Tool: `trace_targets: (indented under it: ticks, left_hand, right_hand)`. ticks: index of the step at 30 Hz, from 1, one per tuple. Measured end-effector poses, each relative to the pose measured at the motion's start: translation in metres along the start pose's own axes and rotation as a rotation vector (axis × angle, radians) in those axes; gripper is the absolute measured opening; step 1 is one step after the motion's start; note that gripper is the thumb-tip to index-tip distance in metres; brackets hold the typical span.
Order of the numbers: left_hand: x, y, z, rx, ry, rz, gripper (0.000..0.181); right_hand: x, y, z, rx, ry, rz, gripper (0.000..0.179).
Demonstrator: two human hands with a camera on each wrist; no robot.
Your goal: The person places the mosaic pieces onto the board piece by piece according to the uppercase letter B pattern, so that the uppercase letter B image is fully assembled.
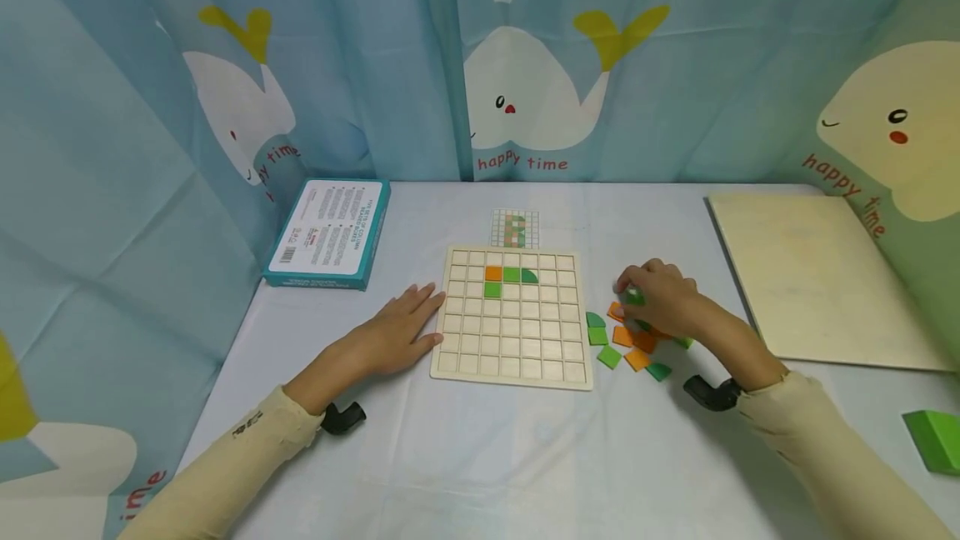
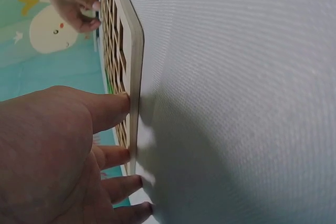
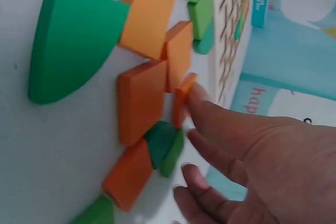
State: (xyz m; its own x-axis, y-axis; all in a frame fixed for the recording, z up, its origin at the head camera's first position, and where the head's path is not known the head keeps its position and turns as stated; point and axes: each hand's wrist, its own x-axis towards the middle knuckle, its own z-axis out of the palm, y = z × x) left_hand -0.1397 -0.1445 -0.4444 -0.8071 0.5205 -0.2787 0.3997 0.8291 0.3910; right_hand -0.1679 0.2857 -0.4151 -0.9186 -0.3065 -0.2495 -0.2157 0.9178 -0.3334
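A wooden grid board (image 1: 513, 383) lies on the table. In its cells sit an orange square (image 1: 492, 273), two light green squares (image 1: 512, 274) and a dark green quarter-circle (image 1: 529, 277). My left hand (image 1: 393, 336) rests beside the board's left edge, fingers spread, thumb and index tips right at the rim in the left wrist view. My right hand (image 1: 663, 298) is over a pile of loose orange and green tiles right of the board. In the right wrist view, its thumb tip meets an orange tile (image 3: 181, 98); the other fingers are bent loosely, apart from the thumb.
A card with a coloured grid pattern (image 1: 515, 227) lies behind the board. A teal box (image 1: 326, 232) stands at the back left. A large pale panel (image 1: 825, 273) lies to the right, with a green block (image 1: 933, 440) nearer the front. A whale-print curtain (image 1: 405, 65) borders the table.
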Motion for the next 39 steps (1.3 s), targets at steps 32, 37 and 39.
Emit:
trace_targets:
  ticks: [32,37,39]
  left_hand:
    - [0.001,-0.002,0.001,-0.001,-0.002,0.014,0.071]
    - [0.000,-0.002,0.000,-0.005,0.004,0.019,0.071]
    - [0.001,-0.002,0.000,0.000,-0.002,0.011,0.071]
  right_hand:
    - [0.029,-0.028,0.020,0.184,0.162,-0.093,0.029]
    - [0.034,-0.057,0.026,0.221,0.140,-0.169,0.029]
    - [0.037,-0.068,0.030,0.227,0.129,-0.194,0.026]
